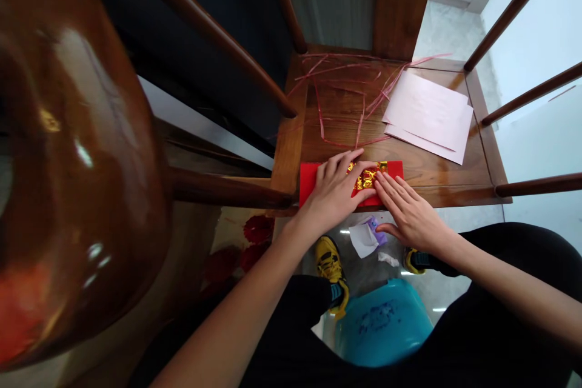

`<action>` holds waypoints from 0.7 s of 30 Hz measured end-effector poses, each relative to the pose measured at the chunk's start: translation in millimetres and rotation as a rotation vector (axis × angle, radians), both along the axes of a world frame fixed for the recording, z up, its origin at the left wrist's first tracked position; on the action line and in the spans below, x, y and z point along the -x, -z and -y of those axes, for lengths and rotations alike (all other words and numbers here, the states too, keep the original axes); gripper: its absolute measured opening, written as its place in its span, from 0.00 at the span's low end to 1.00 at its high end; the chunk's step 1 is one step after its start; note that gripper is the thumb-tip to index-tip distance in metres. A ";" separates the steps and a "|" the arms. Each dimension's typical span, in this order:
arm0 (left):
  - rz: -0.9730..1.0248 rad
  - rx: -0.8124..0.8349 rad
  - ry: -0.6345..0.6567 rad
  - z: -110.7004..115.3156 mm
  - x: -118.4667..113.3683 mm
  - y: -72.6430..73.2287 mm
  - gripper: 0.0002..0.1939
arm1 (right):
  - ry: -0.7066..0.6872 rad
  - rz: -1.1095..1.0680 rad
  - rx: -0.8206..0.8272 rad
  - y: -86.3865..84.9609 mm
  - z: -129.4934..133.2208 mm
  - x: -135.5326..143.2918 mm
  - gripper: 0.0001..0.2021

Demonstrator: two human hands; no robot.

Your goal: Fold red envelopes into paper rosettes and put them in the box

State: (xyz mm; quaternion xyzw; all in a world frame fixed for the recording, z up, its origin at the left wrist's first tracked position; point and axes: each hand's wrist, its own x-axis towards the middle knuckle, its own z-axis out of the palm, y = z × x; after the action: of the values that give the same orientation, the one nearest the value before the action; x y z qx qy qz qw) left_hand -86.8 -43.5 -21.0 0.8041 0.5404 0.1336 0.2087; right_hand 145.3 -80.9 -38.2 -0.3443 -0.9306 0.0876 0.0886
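A red envelope [308, 177] with shiny gold print lies flat along the near edge of a brown wooden shelf [431, 179]. My left hand [336, 185] rests on its left and middle part, with the fingers spread. On its right part lie the fingertips of my right hand [409, 209], stretched out flat, the thumb apart and past the shelf's edge. Both palms face down, and part of the gold print is hidden beneath the fingers.
White sheets [427, 110] lie on the shelf's right side, beside thin pink strings [321, 110]. Dark wooden rods [227, 188] rise around it. Below are a blue plastic stool [386, 321], a purple packet [376, 230] and crumpled tissue [388, 259]. A glossy brown wooden surface [113, 194] fills the left.
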 end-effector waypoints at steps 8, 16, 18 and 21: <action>-0.085 -0.083 -0.019 15.6 -5.1 -2.9 0.29 | 0.051 0.023 -0.007 -0.1 2.1 3.1 0.48; -0.167 -0.056 -0.058 17.6 -11.8 -1.9 0.35 | 0.264 -0.020 -0.100 -18.5 19.5 2.5 0.26; -0.148 -0.047 -0.071 17.2 -11.3 0.6 0.36 | 0.351 -0.040 -0.115 -19.7 10.5 4.1 0.17; -0.116 -0.018 -0.073 14.0 -7.1 4.9 0.36 | 0.460 -0.035 -0.104 -17.0 -5.5 8.2 0.15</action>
State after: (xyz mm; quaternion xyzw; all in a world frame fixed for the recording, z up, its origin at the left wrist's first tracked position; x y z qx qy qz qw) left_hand -79.7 -57.5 -25.9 0.7920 0.5794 0.0991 0.1650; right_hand 137.1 -75.5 -21.2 -0.5407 -0.8292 0.0229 0.1401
